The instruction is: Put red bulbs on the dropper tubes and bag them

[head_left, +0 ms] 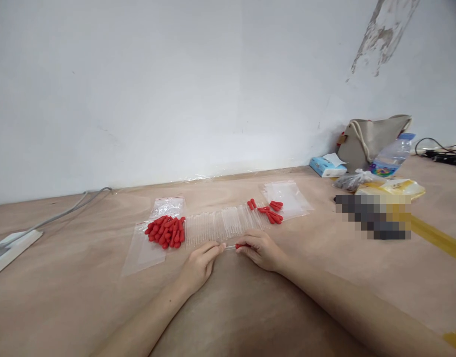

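Observation:
My left hand (pixel 201 265) pinches one end of a thin clear dropper tube (pixel 230 247) just above the table. At the tube's other end, my right hand (pixel 263 250) is closed on a red rubber bulb (pixel 238 246), mostly hidden by the fingers. Tube and bulb meet in a line; how far one sits inside the other cannot be made out. Beyond my hands lies a row of clear dropper tubes (pixel 209 227) side by side. To the left is a heap of red bulbs (pixel 166 232). A few red bulbs (pixel 274 217) rest at the row's right end, some apparently on tubes.
Clear plastic bags lie under the left heap (pixel 142 255) and at the right (pixel 287 196). Farther right stand a tissue pack (pixel 327 167), a grey bag (pixel 378 136), a plastic bottle (pixel 395 153) and a yellow packet (pixel 393 188). A power strip (pixel 15 250) with a cable sits at left.

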Demonstrator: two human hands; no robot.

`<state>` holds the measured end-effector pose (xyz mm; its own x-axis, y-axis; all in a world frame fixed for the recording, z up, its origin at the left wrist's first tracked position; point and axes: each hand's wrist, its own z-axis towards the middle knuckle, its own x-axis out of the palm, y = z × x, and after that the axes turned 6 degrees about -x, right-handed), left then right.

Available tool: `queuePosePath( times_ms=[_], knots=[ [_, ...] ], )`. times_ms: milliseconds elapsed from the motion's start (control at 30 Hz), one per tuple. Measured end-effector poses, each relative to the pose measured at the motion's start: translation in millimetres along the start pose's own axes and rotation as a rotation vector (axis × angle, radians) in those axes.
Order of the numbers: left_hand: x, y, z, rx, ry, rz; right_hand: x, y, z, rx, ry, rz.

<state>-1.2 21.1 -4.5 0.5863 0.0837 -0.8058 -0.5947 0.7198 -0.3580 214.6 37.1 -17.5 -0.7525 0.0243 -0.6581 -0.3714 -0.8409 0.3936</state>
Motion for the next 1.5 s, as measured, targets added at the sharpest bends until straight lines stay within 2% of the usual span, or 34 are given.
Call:
queuePosePath(
  times_ms=[233,433,567,633,800,933,1033,1133,1233,1367,1500],
  knots=[
    [2.4,0,-2,-0.022,0.047,0.024,1,1,4,-0.142,0.067,-0.162],
    [5.3,1,-1,-0.052,0.056,0.026,3,2,8,-0.152,0.077,-0.199],
    [6.5,1,-1,-0.084,0.073,0.026,3,0,9,-0.124,0.09,-0.133],
    [7.7,2,-2,-0.116,0.06,0.007,2,-1,8,-0.064,0.064,-0.016],
    [9.3,2,-5,-0.174,-0.01,-0.035,5,3,8,0.267,-0.131,0.425],
    [6.2,-1,-5,-0.224,-0.004,-0.034,-3,0,17,0.377,-0.261,0.58],
    [4.3,-1,-5,-0.258,-0.057,-0.017,-30,-19,31,0.457,-0.36,0.504],
    [4.0,-1,-4,-0.246,-0.046,-0.02,-63,-49,47,0.562,-0.462,0.295],
    [4.0,-2,-4,-0.233,-0.024,-0.023,-78,-77,57,0.713,-0.284,0.029],
    [4.2,-2,-3,-0.23,-0.011,-0.028,-64,-93,62,0.807,-0.109,-0.237],
    [5.1,-1,-3,-0.226,-0.002,-0.033,-42,-93,62,0.823,-0.075,-0.32]
  ],
)
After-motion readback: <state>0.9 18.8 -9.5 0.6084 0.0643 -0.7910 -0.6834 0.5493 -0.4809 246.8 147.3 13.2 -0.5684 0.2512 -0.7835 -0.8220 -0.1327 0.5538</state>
